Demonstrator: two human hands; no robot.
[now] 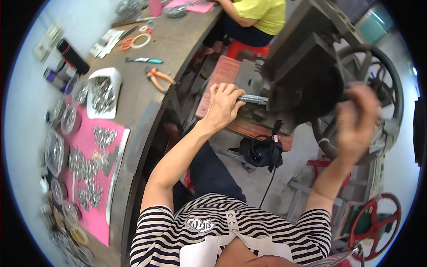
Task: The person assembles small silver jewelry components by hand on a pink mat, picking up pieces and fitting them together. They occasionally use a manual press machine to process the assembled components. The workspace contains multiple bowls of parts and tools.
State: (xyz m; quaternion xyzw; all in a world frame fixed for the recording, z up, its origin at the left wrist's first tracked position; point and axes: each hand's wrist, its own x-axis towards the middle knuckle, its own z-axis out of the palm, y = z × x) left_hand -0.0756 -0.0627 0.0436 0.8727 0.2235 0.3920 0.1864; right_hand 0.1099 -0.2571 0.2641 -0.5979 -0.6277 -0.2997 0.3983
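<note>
My left hand (223, 104) is closed round one end of a narrow grey metal-looking bar (253, 99) with fine marks along it; its exact kind I cannot make out. The bar's far end meets the dark head of a heavy press-like machine (307, 75), and the contact point is hidden. My right hand (358, 120) is raised at the right, smeared by motion, in front of the machine's large dark handwheel (397, 84). Whether it touches the wheel I cannot tell. Below my left hand lies the machine's worn reddish base (218, 78).
At left a workbench (133, 95) bears a white tub (116, 82) of small metal parts, a pink sheet (100, 222) with metal pieces, orange-handled pliers (153, 80) and scissors (128, 43). A black lamp-like device (260, 153) hangs below. A co-worker's yellow sleeve (260, 13) shows beyond; a red handwheel (371, 222) stands lower right.
</note>
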